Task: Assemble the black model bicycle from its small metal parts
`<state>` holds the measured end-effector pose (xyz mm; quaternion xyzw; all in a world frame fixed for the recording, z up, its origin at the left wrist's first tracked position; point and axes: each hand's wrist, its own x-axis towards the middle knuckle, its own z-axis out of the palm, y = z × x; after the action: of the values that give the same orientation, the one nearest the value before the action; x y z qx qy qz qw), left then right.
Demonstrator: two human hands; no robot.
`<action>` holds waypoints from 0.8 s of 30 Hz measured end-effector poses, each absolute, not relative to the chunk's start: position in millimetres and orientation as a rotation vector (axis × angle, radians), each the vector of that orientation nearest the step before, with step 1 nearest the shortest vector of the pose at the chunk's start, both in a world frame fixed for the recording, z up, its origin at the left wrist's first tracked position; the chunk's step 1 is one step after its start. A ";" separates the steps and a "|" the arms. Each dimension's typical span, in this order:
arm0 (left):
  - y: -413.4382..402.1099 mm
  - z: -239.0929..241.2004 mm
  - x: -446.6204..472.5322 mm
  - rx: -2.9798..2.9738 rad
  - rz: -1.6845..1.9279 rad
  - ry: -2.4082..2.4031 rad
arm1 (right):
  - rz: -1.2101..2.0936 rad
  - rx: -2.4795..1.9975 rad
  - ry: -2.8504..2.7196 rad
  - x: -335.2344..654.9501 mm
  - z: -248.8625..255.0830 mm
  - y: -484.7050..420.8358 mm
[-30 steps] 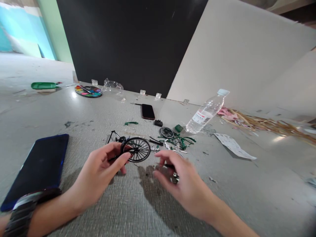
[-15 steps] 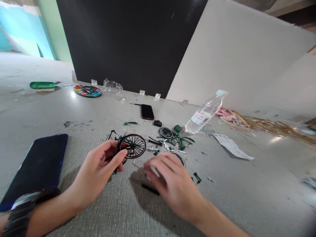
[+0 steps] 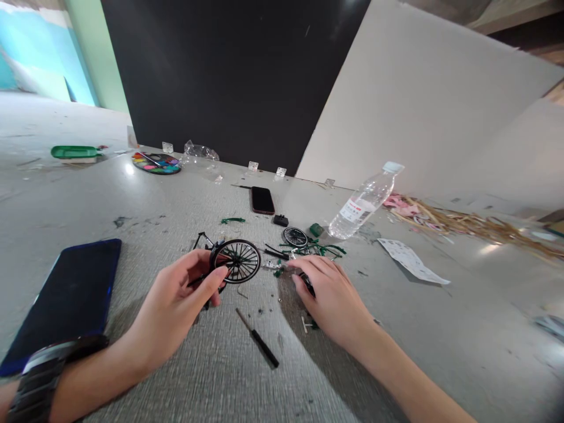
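Model bicycle [image 3: 233, 259], only partly built, sits just left of the frame's centre, a little above the grey table [image 3: 176, 205]. Its long axis runs roughly left to right: the spoked black wheel is at the right end, standing on edge with its face turned toward the camera, and a thin black frame piece trails off to the upper left.

The left hand [image 3: 176, 308] comes in from the lower left, palm turned inward, thumb and fingertips pinched together on the model at the wheel's left rim. The wrist wears a dark watch [image 3: 44, 370].

The right hand [image 3: 328, 296] reaches in from the lower right, palm down, fingers curled onto small loose parts on the table (whether they actually grip anything I cannot tell).

A black screwdriver [image 3: 258, 338] lies free on the table between the two hands, slanting from upper left to lower right. A second small wheel [image 3: 295, 237] and green parts [image 3: 328, 250] lie just beyond the right hand, with a clear bottle [image 3: 363, 201] tilted behind them. A dark phone [image 3: 66, 299] lies at far left.
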<state>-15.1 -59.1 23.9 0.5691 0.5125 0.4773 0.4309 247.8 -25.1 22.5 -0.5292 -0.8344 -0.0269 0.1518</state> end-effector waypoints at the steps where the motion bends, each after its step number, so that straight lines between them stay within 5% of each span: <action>1: -59.1 23.6 -14.8 1.414 1.190 1.269 | -0.051 -1.514 -2.393 247.0 22.4 -24.3; 12: -60.2 24.4 -13.3 1.416 1.203 1.262 | 0.199 -1.568 -2.397 250.7 32.7 -25.1; 24: -54.8 19.3 -19.7 1.415 1.287 1.426 | 0.116 -1.249 -2.537 216.6 31.6 -50.7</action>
<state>-19.7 -54.8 19.3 0.5513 0.5554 0.5014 0.3690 216.6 -50.7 31.6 -0.4359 -0.8856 0.0406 0.1550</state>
